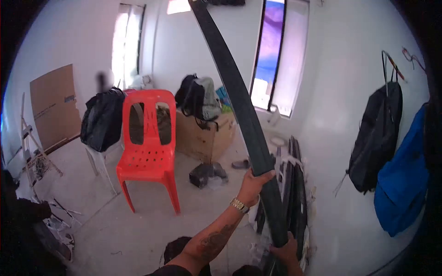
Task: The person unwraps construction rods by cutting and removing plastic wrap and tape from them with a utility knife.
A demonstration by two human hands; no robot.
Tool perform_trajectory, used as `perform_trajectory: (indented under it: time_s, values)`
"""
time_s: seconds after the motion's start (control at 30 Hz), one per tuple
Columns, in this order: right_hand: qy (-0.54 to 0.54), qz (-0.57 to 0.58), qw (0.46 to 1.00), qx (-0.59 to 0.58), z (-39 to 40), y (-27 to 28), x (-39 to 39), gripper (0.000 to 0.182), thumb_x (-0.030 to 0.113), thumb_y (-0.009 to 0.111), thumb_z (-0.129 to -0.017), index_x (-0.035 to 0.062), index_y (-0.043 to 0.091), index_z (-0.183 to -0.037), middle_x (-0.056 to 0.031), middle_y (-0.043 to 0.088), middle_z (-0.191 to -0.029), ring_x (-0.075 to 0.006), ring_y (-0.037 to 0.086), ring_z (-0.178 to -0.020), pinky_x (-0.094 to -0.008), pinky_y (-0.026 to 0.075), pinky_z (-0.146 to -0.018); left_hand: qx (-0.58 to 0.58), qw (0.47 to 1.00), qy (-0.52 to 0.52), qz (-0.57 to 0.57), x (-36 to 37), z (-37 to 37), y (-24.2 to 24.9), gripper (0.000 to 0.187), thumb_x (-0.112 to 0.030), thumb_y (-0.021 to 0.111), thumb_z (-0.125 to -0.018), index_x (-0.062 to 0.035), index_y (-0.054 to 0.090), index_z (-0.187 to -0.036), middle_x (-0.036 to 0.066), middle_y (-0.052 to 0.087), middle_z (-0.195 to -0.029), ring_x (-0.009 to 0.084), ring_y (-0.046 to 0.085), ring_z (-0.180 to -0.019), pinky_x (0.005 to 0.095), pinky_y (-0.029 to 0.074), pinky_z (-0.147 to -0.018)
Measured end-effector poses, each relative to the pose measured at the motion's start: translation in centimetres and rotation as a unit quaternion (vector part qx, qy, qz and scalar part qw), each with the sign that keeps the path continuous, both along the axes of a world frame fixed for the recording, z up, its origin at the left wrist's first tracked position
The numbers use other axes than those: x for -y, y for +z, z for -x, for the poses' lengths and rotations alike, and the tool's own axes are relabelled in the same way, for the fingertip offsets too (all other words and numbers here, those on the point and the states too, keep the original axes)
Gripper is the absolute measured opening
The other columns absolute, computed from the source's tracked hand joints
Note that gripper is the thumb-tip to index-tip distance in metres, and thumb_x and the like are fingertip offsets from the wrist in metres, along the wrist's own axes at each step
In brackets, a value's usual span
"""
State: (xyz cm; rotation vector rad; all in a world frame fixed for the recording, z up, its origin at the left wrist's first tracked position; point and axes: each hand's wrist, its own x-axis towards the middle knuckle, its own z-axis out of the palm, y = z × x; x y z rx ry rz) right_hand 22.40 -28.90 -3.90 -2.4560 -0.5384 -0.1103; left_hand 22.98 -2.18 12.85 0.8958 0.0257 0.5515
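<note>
While left hand (256, 186) wraps long dark bar (241, 101) and right hand (286, 253) clasps it lower, bar slants up right of red plastic chair (147, 138); seems stiff, smooth, probably top-heavy; wider-spaced grips should steady it.

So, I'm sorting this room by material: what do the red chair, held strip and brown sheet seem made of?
Red chair: likely moulded plastic, semi-gloss; one-piece form, cut-out slots.
Held strip: matt, dark; perhaps coated metal or plastic, its smooth face leaves it open.
Brown sheet: probably cardboard, dull, with printed marks.
</note>
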Motion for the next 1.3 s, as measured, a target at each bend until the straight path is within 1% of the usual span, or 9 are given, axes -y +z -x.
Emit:
perform_trajectory:
  time_s: [0.2,0.43,0.57,0.67,0.77,0.83,1.07,1.23,1.3]
  values:
    - [-0.088,-0.063,0.970,-0.216,9.5,0.2,9.5,0.083,0.036,0.085,-0.057,-0.0006,0.052,-0.124,-0.0218,0.064,-0.112,-0.0377,0.062,-0.106,-0.0470,0.049,-0.092,-0.121,0.976,-0.164,0.075,9.5,-1.6,-7.6,0.041,-0.013,0.076,-0.082,-0.0020,0.054,-0.115,0.011,0.064,-0.098,0.0245,0.065,-0.085,0.0445,0.056,-0.076]
    - [-0.315,0.108,0.924,-0.187,19.9,-7.1,16.7,0.086,0.037,0.082,-0.056,-0.0045,0.052,-0.125,-0.0262,0.063,-0.109,-0.0421,0.060,-0.107,-0.0483,0.048,-0.091,-0.288,0.903,-0.279,0.155,22.0,-1.1,-24.5,0.056,-0.017,0.079,-0.077,0.0011,0.052,-0.123,0.016,0.060,-0.121,0.0288,0.059,-0.110,0.0451,0.049,-0.092]
    - [-0.303,0.072,0.898,-0.310,24.4,-8.0,19.8,0.086,0.039,0.083,-0.054,-0.0051,0.054,-0.122,-0.0271,0.062,-0.108,-0.0435,0.059,-0.106,-0.0483,0.047,-0.091,-0.363,0.864,-0.336,0.089,27.0,-0.1,-33.6,0.073,-0.021,0.083,-0.072,0.0014,0.046,-0.130,0.018,0.053,-0.131,0.0328,0.052,-0.120,0.0481,0.043,-0.099]
    - [-0.322,0.160,0.893,-0.271,28.2,-15.5,23.2,0.085,0.040,0.084,-0.055,-0.0057,0.056,-0.121,-0.0277,0.063,-0.108,-0.0434,0.060,-0.104,-0.0481,0.047,-0.091,-0.375,0.847,-0.373,-0.061,29.2,0.8,-39.2,0.085,-0.024,0.085,-0.068,0.0016,0.041,-0.136,0.020,0.048,-0.140,0.0358,0.047,-0.127,0.0504,0.039,-0.103]
    - [-0.264,0.153,0.919,-0.248,32.4,-29.4,30.8,0.087,0.041,0.085,-0.058,-0.0071,0.055,-0.123,-0.0287,0.063,-0.108,-0.0437,0.061,-0.102,-0.0476,0.047,-0.090,-0.458,0.789,-0.409,0.000,29.7,0.9,-40.0,0.087,-0.023,0.085,-0.067,0.0002,0.040,-0.137,0.021,0.045,-0.142,0.0369,0.045,-0.129,0.0516,0.039,-0.103]
    - [-0.304,0.109,0.889,-0.324,28.8,-20.8,25.7,0.086,0.041,0.085,-0.060,-0.0074,0.054,-0.124,-0.0295,0.063,-0.109,-0.0437,0.059,-0.105,-0.0474,0.047,-0.092,-0.468,0.766,-0.439,-0.040,30.3,0.5,-41.5,0.087,-0.023,0.085,-0.066,-0.0023,0.042,-0.138,0.020,0.044,-0.142,0.0364,0.046,-0.129,0.0501,0.038,-0.104]
    - [-0.317,0.081,0.908,-0.260,21.5,-17.5,21.0,0.088,0.038,0.085,-0.056,-0.0090,0.054,-0.123,-0.0277,0.063,-0.112,-0.0435,0.058,-0.108,-0.0457,0.046,-0.096,-0.281,0.803,-0.490,-0.190,29.5,-4.3,-43.2,0.089,-0.023,0.087,-0.056,-0.0134,0.048,-0.136,0.015,0.051,-0.139,0.0311,0.051,-0.126,0.0364,0.033,-0.113]
    - [-0.241,0.014,0.924,-0.296,14.0,-24.1,22.3,0.089,0.041,0.084,-0.054,-0.0087,0.055,-0.121,-0.0272,0.061,-0.116,-0.0411,0.058,-0.110,-0.0451,0.046,-0.095,-0.245,0.851,-0.311,-0.345,24.2,-5.3,-38.5,0.065,-0.030,0.074,-0.075,-0.0005,0.054,-0.130,0.021,0.059,-0.126,0.0349,0.055,-0.118,0.0422,0.044,-0.101]
    - [-0.273,0.003,0.938,-0.213,12.1,-29.7,22.9,0.079,0.040,0.083,-0.055,-0.0062,0.059,-0.115,-0.0264,0.063,-0.113,-0.0396,0.060,-0.107,-0.0452,0.046,-0.093,-0.210,0.785,-0.247,-0.528,16.9,-3.2,-31.9,0.064,-0.033,0.071,-0.079,-0.0035,0.052,-0.132,0.021,0.055,-0.131,0.0357,0.053,-0.122,0.0418,0.042,-0.103]
